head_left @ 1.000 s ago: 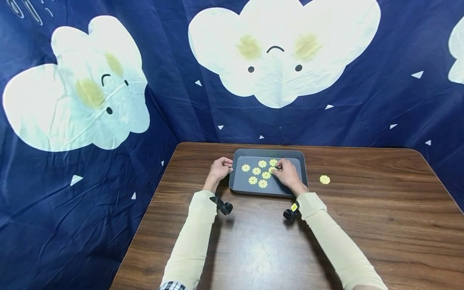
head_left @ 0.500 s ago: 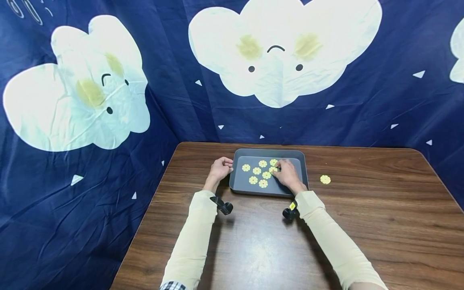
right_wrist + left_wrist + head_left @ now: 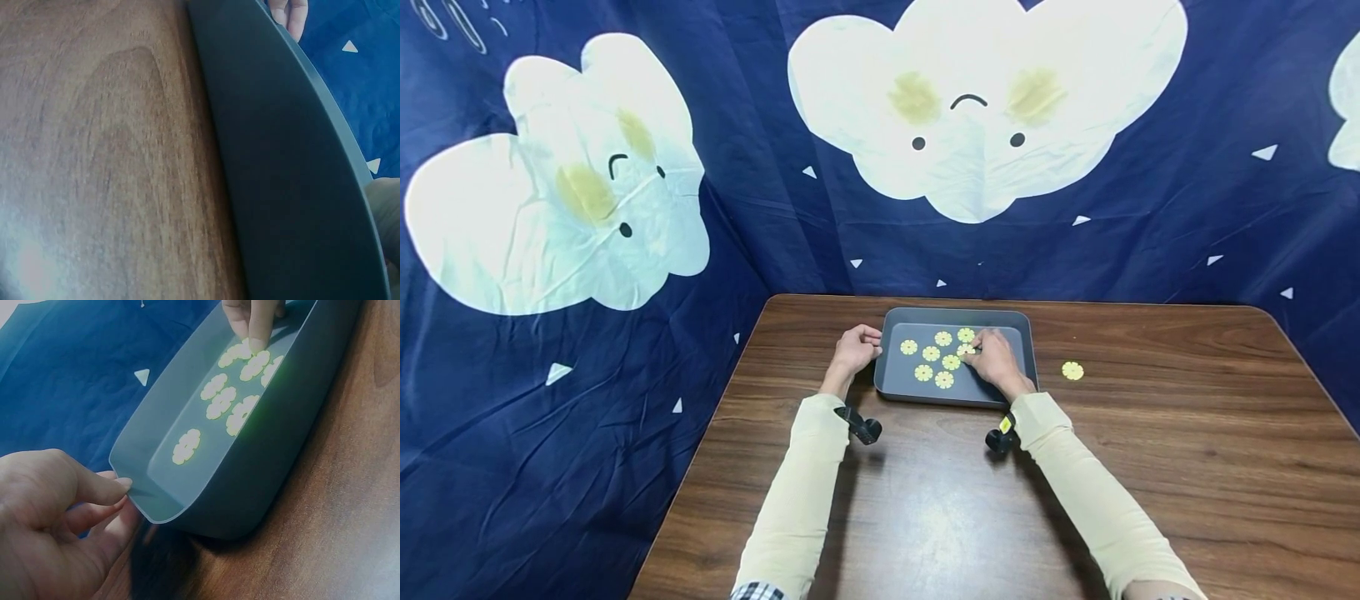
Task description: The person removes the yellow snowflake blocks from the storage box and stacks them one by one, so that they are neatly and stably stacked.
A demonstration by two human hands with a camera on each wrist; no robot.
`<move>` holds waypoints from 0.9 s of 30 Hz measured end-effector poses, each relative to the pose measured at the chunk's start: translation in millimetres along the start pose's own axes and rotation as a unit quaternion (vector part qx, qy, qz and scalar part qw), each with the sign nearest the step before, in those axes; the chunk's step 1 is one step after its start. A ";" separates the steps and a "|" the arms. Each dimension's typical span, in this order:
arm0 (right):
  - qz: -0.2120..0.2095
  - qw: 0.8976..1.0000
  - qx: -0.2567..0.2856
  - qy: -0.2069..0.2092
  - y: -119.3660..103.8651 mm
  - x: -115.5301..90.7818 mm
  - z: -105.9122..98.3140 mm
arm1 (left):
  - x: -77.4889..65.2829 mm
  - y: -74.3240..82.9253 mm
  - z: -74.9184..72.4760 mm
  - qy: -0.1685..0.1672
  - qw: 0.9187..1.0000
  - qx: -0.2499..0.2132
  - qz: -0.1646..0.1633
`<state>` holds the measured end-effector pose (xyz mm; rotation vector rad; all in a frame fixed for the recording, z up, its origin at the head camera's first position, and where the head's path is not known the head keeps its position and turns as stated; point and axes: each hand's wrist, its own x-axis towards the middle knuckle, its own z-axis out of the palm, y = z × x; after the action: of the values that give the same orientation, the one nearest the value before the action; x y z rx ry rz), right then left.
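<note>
A dark grey rectangular baking tray point(image 3: 902, 393) stands on the table. Its raised left rim lies between the thumb and curled fingers of my left hand point(image 3: 854, 352), as the left wrist view shows closely. Inside, several flat yellow flower-shaped discs point(image 3: 922, 372) with notched edges lie spread apart on the bottom. My right hand point(image 3: 997, 362) reaches over the right side of the tray, thumb and forefinger pinching the edge of one yellow disc point(image 3: 255, 365) that rests on the tray bottom. In the right wrist view, the tray's front wall point(image 3: 275, 144) hides most of that hand.
One more yellow disc point(image 3: 1072, 371) lies on the brown wooden table point(image 3: 1187, 433), right of the tray. A dark blue cloth with clouds point(image 3: 760, 167) hangs behind the table and on its left. Small black cameras point(image 3: 867, 431) sit on the wrists.
Both hands and the tray stay in place. Only the fingertips of my right hand and the disc there shift very slightly.
</note>
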<state>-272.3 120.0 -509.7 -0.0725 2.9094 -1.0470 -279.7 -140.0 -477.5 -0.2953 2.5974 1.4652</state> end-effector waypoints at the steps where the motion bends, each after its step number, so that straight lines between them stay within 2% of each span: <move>1: 0.002 1.000 0.002 0.002 -0.1 -0.2 -0.2 | -0.1 0.1 -0.2 0.000 1.000 0.001 0.000; 15: 0.010 0.997 0.068 0.020 1.2 -7.9 -7.1 | -0.6 0.8 -1.2 -0.006 1.000 -0.007 -0.004; 27: 0.015 0.991 0.130 0.027 -1.9 -19.3 -20.4 | -2.1 2.2 -0.7 -0.005 1.000 -0.003 -0.003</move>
<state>-254.2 132.7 -492.2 0.0109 2.7804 -1.4323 -278.2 -139.2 -474.8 -0.2969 2.5819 1.4697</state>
